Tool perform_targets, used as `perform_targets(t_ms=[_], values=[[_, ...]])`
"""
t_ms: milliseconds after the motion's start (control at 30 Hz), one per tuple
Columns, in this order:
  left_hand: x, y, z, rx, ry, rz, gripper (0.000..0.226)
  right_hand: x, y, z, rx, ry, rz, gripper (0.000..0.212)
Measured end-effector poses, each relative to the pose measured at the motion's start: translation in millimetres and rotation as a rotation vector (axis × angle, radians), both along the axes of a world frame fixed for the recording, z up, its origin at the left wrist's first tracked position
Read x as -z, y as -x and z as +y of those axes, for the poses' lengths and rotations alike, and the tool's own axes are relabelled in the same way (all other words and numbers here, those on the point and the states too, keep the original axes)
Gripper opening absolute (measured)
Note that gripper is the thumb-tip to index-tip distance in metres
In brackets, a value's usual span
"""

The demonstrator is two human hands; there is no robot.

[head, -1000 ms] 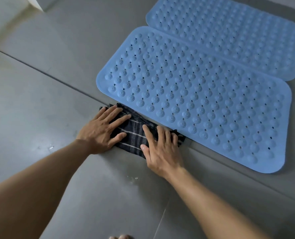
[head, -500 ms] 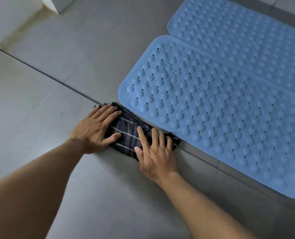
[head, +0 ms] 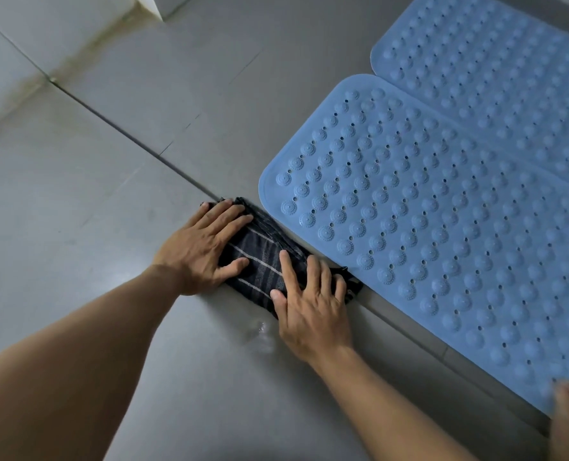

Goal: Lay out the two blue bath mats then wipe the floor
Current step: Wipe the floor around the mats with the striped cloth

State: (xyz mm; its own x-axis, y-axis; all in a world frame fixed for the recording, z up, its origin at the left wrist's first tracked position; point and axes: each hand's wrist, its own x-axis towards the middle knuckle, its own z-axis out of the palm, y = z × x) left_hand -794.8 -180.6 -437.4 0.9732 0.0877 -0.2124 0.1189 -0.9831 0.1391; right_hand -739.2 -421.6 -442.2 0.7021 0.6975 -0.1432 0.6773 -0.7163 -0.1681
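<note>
L hand [head: 200,251], R hand [head: 309,304] still press cloth [head: 260,261], slid left.

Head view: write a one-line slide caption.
Left hand and right hand press a striped cloth on the floor beside the near blue mat, far blue mat behind it.

The floor [head: 86,261] consists of large, smooth grey tiles. A dark grout line [head: 126,136] runs diagonally from upper left toward lower right. At upper left, paler tiles [head: 0,94] adjoin the grey ones. A yellowish-green stain [head: 90,41] follows the seam leading up to a white corner [head: 151,6], which is cut off by the top edge and not identifiable. A small wet patch [head: 260,332] glistens on the tile. Lighting is soft and diffuse, producing a faint sheen.
</note>
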Motion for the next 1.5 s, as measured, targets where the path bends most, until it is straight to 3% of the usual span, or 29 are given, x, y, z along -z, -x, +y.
perform_targets(t_ms=[367,867,1167,1500], values=[[2,-3,66,-0.043,-0.029,0.035,0.087,7,-6,65,-0.075,-0.033,-0.012,0.064],[-1,-33,165,0.006,-0.097,0.121,0.081,7,7,168,0.089,-0.053,0.073,0.072],[-4,-59,195,-0.072,0.010,0.112,0.066,-2,-14,208,0.049,0.010,0.218,0.072],[-5,-125,251,0.045,-0.219,0.238,0.066,-3,-68,263,0.118,-0.011,0.364,0.072]])
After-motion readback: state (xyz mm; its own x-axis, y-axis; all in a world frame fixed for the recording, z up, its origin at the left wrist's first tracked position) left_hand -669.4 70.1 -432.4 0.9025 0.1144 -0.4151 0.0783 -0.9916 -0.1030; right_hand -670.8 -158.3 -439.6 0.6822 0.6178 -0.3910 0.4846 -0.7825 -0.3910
